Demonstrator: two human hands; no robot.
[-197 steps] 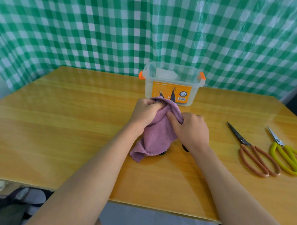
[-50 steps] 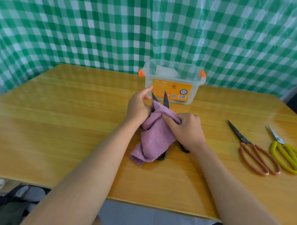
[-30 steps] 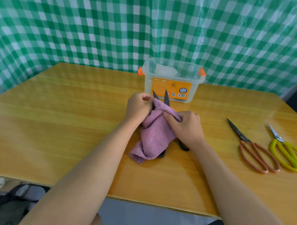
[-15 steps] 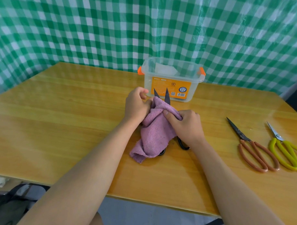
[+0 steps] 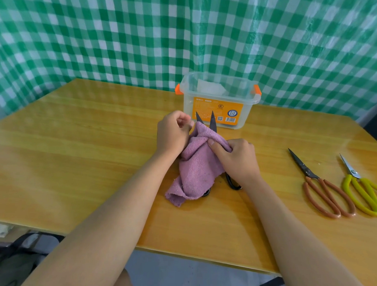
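Pinching the upper fold of the purple cloth, the left hand keeps its fingers curled close, thumb tip against the fabric just beside one blade. The right hand presses its thumb into the same fold from the other side, its remaining fingers curled over the cloth's right edge. Between them the cloth wraps the black scissors, which lie near the middle of the table. Two dark blades stand spread apart above the cloth, and one handle loop shows under the right wrist.

The blade tips point at the clear plastic box, just behind them. Whether they touch its wall cannot be told. Left of the hands the tabletop runs broad and bare to its left edge. To the right a narrower bare strip separates the right hand from the brown-handled scissors, with the yellow-handled scissors just beside those, close to the right edge. The near edge crosses under both forearms. A green-and-white checked curtain closes off the far side, directly behind the box.

The box carries an orange label with a round blue badge, a QR code and a barcode. The small print is too fine to read. Orange clips sit at the rim's two ends.
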